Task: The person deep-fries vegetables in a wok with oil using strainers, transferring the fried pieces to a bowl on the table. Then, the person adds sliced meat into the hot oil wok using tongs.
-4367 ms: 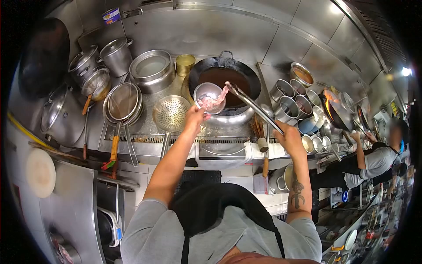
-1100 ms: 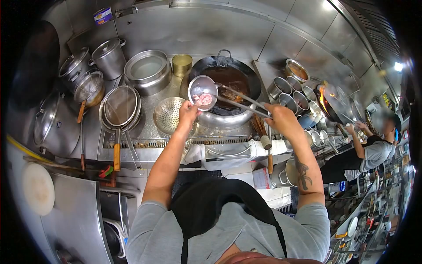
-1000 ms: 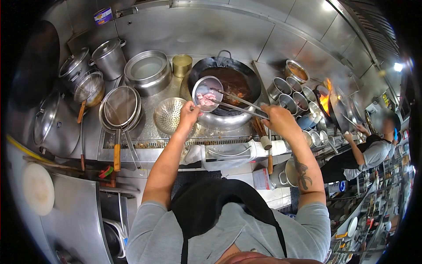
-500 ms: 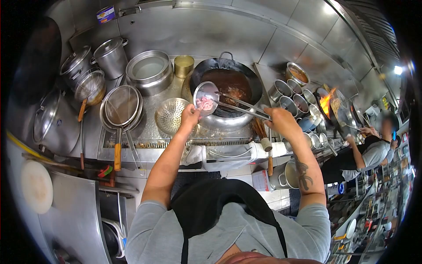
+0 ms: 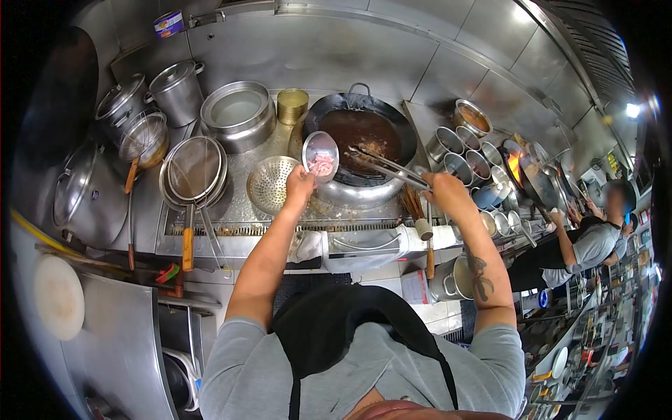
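Note:
My left hand (image 5: 299, 185) grips a small metal bowl (image 5: 320, 145) by its rim, tilted beside the wok's left edge. Pieces of pale pink raw meat (image 5: 322, 166) lie in the lower part of the bowl. My right hand (image 5: 448, 192) is closed around a pair of metal tongs (image 5: 395, 171), whose tips reach over the dark oil (image 5: 360, 133) in the large black wok (image 5: 402, 119). Some lighter, frothy bits show in the oil near the tong tips. A perforated skimmer (image 5: 269, 183) rests on the stove just left of my left hand.
To the left stand a wide pot of liquid (image 5: 238, 133), stacked strainers (image 5: 194, 168) and lidded pots (image 5: 175, 91). An open tin (image 5: 292, 105) is behind. Several metal canisters (image 5: 446, 142) stand at right, near a flame (image 5: 514, 168) and a co-worker (image 5: 588, 245) at another wok.
The bowl has shifted slightly left, away from the tongs. The tong tips are now apart from the bowl, over the oil. At right, the flame has shrunk.

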Action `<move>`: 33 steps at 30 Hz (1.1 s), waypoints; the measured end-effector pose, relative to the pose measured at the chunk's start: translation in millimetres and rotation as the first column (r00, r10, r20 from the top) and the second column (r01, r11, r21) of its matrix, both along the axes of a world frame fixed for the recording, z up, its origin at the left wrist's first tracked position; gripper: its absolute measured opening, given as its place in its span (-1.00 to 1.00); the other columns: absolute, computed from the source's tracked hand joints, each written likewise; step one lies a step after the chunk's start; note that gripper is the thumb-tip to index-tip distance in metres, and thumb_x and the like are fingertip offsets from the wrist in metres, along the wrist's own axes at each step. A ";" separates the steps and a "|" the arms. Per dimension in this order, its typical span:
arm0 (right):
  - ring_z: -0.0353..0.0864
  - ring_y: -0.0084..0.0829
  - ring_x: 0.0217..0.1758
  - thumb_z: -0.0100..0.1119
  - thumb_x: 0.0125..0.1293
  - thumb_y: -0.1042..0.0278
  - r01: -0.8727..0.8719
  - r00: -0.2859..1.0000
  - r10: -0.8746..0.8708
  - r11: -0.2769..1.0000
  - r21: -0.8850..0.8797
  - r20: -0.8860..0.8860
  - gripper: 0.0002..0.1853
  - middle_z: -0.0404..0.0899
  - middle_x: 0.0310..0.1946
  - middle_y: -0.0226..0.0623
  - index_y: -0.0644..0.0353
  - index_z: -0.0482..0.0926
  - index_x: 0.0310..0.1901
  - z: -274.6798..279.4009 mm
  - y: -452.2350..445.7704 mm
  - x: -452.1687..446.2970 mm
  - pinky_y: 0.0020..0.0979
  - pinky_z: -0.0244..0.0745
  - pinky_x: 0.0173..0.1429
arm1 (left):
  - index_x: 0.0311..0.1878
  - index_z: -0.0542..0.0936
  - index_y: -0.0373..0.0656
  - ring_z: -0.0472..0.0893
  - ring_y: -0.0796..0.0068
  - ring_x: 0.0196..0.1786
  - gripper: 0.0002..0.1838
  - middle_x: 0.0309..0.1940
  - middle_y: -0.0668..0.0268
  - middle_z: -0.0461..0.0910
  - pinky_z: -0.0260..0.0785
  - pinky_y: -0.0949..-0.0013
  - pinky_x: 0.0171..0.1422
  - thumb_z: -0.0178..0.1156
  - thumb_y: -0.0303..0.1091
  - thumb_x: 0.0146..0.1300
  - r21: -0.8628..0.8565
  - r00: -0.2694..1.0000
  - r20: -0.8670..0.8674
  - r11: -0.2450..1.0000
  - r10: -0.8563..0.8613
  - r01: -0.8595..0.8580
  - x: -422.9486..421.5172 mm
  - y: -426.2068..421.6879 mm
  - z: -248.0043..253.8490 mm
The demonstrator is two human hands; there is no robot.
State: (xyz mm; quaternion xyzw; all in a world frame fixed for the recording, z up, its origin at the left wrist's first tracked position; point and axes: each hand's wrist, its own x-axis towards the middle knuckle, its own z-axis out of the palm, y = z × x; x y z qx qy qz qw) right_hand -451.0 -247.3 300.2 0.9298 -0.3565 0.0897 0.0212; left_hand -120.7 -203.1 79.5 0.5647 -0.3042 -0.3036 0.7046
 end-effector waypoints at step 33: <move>0.59 0.00 -0.23 0.16 0.04 0.40 0.018 1.000 -0.018 0.999 0.032 0.017 -0.80 0.58 -0.41 0.04 0.26 0.55 -0.27 0.1 9.0 2.5 -0.07 0.47 -0.13 | -0.45 0.30 -0.15 0.51 0.55 -0.47 -0.78 -0.46 0.31 0.48 0.46 0.45 -0.42 0.16 -0.46 0.20 -0.001 0.998 0.046 0.999 -0.042 0.042 -0.7 -12.6 4.8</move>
